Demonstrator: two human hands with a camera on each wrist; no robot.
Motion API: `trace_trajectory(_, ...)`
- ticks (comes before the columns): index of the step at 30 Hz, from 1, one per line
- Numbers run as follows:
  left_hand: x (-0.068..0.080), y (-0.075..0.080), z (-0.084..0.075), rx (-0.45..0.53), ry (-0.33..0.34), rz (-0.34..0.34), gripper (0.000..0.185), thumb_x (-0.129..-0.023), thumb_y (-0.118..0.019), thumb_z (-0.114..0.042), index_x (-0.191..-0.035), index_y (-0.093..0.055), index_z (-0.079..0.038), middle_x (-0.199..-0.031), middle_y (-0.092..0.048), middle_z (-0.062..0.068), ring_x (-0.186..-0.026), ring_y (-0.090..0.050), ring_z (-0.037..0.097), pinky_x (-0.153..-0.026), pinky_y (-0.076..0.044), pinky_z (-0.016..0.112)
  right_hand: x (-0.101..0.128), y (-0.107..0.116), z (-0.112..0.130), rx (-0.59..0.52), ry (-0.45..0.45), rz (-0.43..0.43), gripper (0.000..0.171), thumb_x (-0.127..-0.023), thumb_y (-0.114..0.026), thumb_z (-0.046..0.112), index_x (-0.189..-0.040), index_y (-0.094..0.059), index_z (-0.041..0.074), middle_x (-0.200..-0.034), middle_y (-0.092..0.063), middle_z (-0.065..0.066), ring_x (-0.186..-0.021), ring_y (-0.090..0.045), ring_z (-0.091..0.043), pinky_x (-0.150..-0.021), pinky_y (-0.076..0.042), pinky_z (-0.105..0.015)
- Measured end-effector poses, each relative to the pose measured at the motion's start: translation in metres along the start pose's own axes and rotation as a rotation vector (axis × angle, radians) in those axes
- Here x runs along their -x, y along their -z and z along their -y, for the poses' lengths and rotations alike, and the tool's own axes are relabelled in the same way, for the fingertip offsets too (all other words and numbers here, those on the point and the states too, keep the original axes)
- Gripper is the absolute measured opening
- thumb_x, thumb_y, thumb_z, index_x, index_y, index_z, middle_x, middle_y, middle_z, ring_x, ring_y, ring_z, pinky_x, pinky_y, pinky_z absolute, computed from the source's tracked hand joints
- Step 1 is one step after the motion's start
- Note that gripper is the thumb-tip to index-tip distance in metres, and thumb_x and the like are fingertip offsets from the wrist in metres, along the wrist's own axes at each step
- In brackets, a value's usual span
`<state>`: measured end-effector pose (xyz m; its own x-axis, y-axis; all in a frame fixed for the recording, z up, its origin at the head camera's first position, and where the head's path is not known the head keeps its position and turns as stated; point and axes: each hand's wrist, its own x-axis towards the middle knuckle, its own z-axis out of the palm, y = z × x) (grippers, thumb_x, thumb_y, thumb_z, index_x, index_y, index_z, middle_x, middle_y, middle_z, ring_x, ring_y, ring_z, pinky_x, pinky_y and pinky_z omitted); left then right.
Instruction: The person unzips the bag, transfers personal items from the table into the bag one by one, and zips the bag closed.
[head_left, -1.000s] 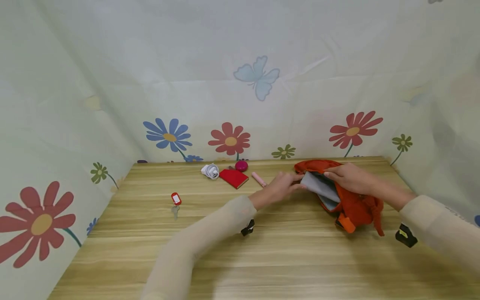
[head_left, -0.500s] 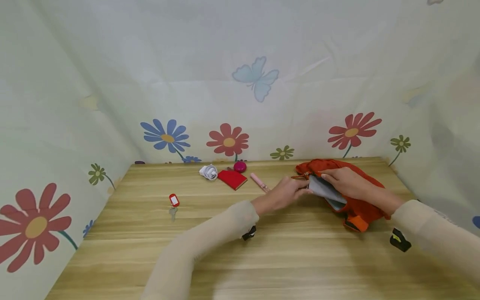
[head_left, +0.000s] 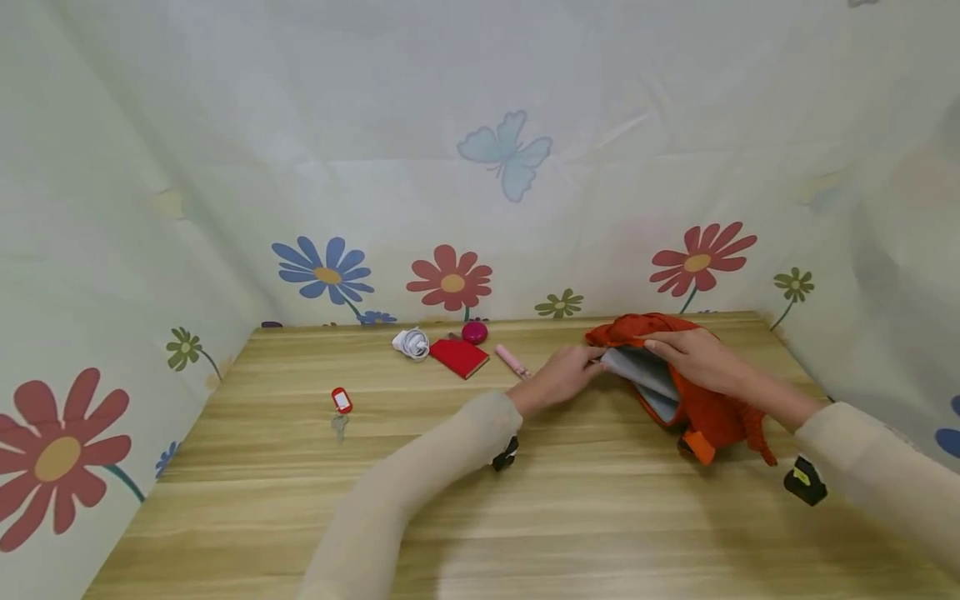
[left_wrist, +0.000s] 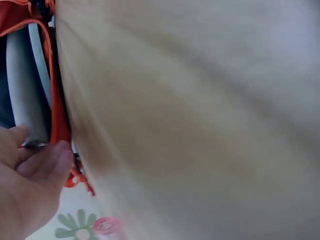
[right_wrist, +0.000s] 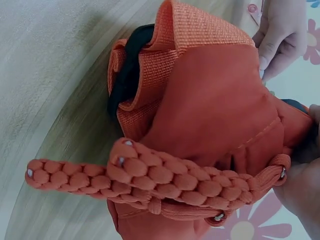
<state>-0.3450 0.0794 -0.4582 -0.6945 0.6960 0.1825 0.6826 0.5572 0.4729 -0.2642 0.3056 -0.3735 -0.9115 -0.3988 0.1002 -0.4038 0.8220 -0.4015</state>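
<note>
Both hands (head_left: 633, 367) on orange bag (head_left: 712, 412)

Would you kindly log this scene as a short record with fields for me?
Surface: light wooden table
Left hand: pinches the opening edge of the orange fabric bag
Right hand: grips the bag's top, by its grey lining
Bag strap: braided orange handle
Elsewhere: red notebook, pink tube, red-tagged key, white charger

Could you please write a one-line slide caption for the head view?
Both hands, left and right, hold open an orange bag on a wooden table.
</note>
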Motion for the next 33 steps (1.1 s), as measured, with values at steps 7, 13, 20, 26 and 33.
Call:
trace_trajectory(7,-0.006,0.011,0.003,-0.049,-0.007,0.016,0.052,-0.102,-0.063,-0.034,-0.146,-0.053,-0.008,-0.134,-0.065,0.008,-0.116,-0.063,0.015,-0.098,-0.05,0.024,0.003,0.002,-0.004,-0.033,0.0,0.006,0.044,-0.11,-0.047,0.027,-0.141,-0.058,-0.002,-0.132,-0.063,-0.025,-0.119,-0.061,-0.041,-0.101,-0.046,-0.06)
trace_trajectory(13,-0.009,0.018,0.015,-0.243,-0.11,0.045,0.076,-0.1,-0.062,-0.046,-0.159,-0.033,-0.007,-0.157,-0.042,0.013,-0.143,-0.04,0.03,-0.12,-0.032,0.04,0.006,0.004,-0.002,-0.052,-0.019,0.038,0.046,-0.11,-0.047,0.029,-0.143,-0.056,-0.002,-0.138,-0.059,-0.027,-0.124,-0.058,-0.043,-0.104,-0.043,-0.062)
trace_trajectory(20,-0.012,0.023,0.017,-0.365,-0.159,0.126,0.062,-0.107,-0.046,-0.046,-0.157,-0.039,-0.009,-0.159,-0.04,0.007,-0.148,-0.034,0.027,-0.124,-0.022,0.039,0.004,0.004,0.002,-0.068,-0.039,0.056,0.048,-0.11,-0.047,0.031,-0.144,-0.055,-0.001,-0.139,-0.057,-0.028,-0.125,-0.055,-0.045,-0.104,-0.042,-0.063)
trace_trajectory(26,-0.019,0.019,0.021,-0.338,-0.146,0.05,0.048,-0.105,-0.048,-0.044,-0.144,-0.052,-0.016,-0.141,-0.053,0.002,-0.133,-0.045,0.024,-0.117,-0.03,0.038,0.002,0.004,0.002,-0.087,-0.037,0.059,0.049,-0.11,-0.045,0.033,-0.144,-0.055,-0.001,-0.14,-0.057,-0.028,-0.126,-0.055,-0.045,-0.104,-0.042,-0.062)
trace_trajectory(33,-0.025,0.013,0.022,-0.458,-0.158,0.014,0.044,-0.105,-0.044,-0.05,-0.134,-0.057,-0.02,-0.129,-0.055,-0.003,-0.12,-0.047,0.021,-0.107,-0.04,0.035,0.001,0.003,0.001,-0.108,-0.032,0.063,0.049,-0.11,-0.044,0.033,-0.144,-0.055,-0.001,-0.139,-0.057,-0.027,-0.124,-0.057,-0.043,-0.102,-0.043,-0.06)
